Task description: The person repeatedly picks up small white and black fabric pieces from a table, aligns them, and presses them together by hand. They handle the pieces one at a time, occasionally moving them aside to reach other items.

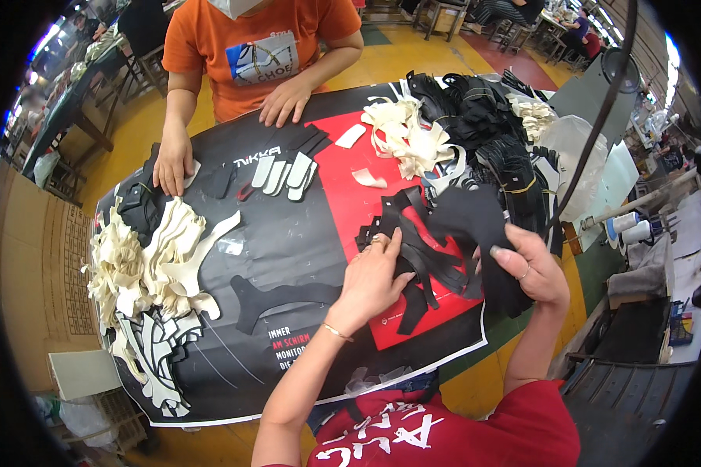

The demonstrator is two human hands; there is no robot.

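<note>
My right hand (536, 266) is closed, thumb and fingers gripping a curved black fabric piece (471, 214) raised at the right edge of the table. My left hand (371, 274) rests on a fanned stack of black cut strips (436, 261), its thumb and index finger apart. What lies under its other fingers is hidden. One curved black piece (288, 294) lies flat to the left of my left forearm. Across the table, a co-worker in an orange shirt has one hand (174, 165) by the cream pieces and the other (286, 101) on the table's far edge.
Cream cut pieces (175, 245) and grey-white strips (160, 350) cover the table's left end. Small white-topped pieces (284, 177) lie in the middle. Another cream heap (413, 136) and bundled black pieces (475, 113) fill the far right. A dark cable (606, 105) hangs at the right.
</note>
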